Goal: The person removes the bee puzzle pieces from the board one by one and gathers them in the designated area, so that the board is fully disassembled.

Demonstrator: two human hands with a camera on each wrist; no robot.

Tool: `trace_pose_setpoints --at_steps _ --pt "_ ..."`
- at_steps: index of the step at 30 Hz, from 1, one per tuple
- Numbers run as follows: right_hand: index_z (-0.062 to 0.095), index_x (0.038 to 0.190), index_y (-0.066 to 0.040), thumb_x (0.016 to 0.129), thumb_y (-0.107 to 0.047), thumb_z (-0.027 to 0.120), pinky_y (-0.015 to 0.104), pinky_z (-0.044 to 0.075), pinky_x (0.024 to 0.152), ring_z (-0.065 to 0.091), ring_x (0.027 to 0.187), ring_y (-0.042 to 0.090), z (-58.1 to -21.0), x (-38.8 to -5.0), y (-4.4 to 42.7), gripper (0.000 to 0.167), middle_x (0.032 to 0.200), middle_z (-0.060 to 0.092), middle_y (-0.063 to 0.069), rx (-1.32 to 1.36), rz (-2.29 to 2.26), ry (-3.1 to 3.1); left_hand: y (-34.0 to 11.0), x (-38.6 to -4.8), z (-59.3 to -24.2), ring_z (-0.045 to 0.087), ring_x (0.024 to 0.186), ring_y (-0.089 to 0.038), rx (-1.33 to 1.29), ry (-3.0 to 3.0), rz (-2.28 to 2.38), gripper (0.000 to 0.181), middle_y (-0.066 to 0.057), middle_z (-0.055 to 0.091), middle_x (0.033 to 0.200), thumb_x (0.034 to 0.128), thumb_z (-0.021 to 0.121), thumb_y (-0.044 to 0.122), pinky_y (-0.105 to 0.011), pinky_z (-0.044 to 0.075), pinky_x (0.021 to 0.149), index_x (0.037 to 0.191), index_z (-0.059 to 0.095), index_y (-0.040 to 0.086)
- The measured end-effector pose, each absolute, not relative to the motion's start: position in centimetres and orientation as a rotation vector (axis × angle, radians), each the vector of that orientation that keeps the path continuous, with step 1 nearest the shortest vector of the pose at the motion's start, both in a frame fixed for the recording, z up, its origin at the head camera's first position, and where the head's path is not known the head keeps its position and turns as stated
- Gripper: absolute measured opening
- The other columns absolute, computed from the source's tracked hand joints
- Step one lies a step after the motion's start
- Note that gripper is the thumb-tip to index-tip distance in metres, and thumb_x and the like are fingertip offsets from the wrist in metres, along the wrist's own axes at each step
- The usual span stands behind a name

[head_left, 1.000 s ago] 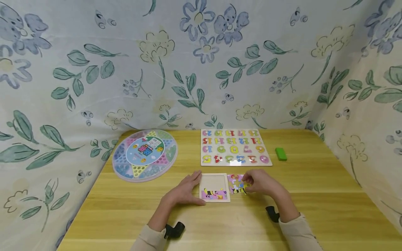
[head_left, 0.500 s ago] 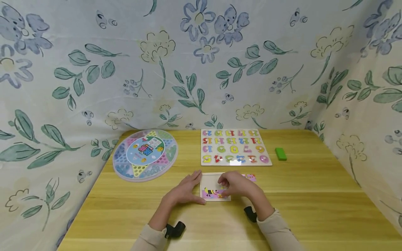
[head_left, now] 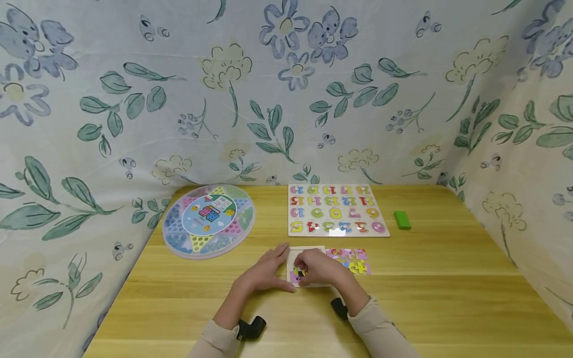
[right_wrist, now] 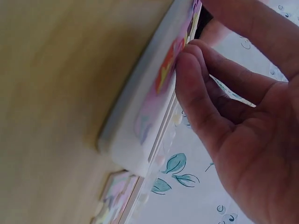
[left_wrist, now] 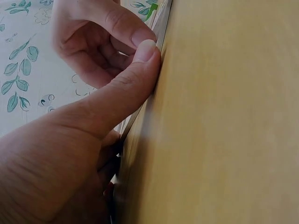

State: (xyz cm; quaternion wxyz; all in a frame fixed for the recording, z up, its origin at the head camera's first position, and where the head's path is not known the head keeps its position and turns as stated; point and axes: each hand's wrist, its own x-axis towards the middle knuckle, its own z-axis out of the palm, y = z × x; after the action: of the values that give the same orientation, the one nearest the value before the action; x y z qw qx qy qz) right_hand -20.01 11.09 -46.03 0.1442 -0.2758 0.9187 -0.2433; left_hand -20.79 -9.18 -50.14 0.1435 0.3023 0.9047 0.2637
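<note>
A small square wooden jigsaw tray (head_left: 291, 253) lies before me, its near strip showing a bee picture on pink. My left hand (head_left: 268, 271) rests along the tray's left side, fingers extended to the far corner and thumb at the near corner. In the left wrist view, the left thumb (left_wrist: 126, 84) presses the tray's edge. My right hand (head_left: 320, 266) is over the tray, its fingers curled in a pinch at the bee picture. The puzzle piece at those fingertips is mostly hidden. Several other puzzle pieces (head_left: 358, 254) lie grouped just right of the tray.
A number puzzle board (head_left: 337, 210) lies behind the tray. A round Chinese checkers board (head_left: 209, 221) stands back left, and a green block (head_left: 402, 220) back right. Floral cloth (head_left: 277, 99) hangs behind the wooden table (head_left: 447, 298).
My right hand has moved left from the loose pieces to the tray with a puzzle piece, then farther left over the bee picture. My left hand stays at the tray's left side.
</note>
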Motion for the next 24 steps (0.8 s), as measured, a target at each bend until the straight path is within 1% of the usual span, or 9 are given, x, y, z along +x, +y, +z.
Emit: trace_pose_setpoints --at_steps 6,13,24 --pt "0.07 0.09 -0.004 0.073 -0.009 0.083 0.026 0.046 0.067 0.05 0.073 0.01 -46.13 -20.08 10.87 0.022 0.079 0.063 0.0 -0.787 -0.692 2.652 -9.06 -20.8 -50.05 0.016 0.152 -0.03 0.873 2.619 0.74 0.111 -0.012 0.015 0.164 0.0762 0.075 0.056 -0.049 0.017 0.124 0.155 0.019 0.003" --pt "0.07 0.091 -0.004 0.071 -0.007 0.084 0.026 0.049 0.07 0.054 0.076 0.01 -46.15 -19.9 10.79 0.024 0.083 0.065 0.0 -0.779 -0.714 2.665 -9.13 -20.58 -50.01 0.015 0.152 -0.031 0.859 2.612 0.763 0.111 -0.011 0.014 0.164 0.0764 0.075 0.056 -0.049 0.016 0.124 0.155 0.019 0.003" --pt "0.067 0.085 -0.004 0.069 -0.004 0.082 0.022 0.044 0.061 0.049 0.069 0.01 -45.71 -19.18 10.4 0.023 0.075 0.06 -0.001 -0.776 -0.689 2.743 -9.19 -20.61 -50.01 0.014 0.152 -0.031 0.866 2.605 0.77 0.11 -0.011 0.014 0.164 0.0769 0.075 0.056 -0.05 0.016 0.124 0.155 0.019 0.003"
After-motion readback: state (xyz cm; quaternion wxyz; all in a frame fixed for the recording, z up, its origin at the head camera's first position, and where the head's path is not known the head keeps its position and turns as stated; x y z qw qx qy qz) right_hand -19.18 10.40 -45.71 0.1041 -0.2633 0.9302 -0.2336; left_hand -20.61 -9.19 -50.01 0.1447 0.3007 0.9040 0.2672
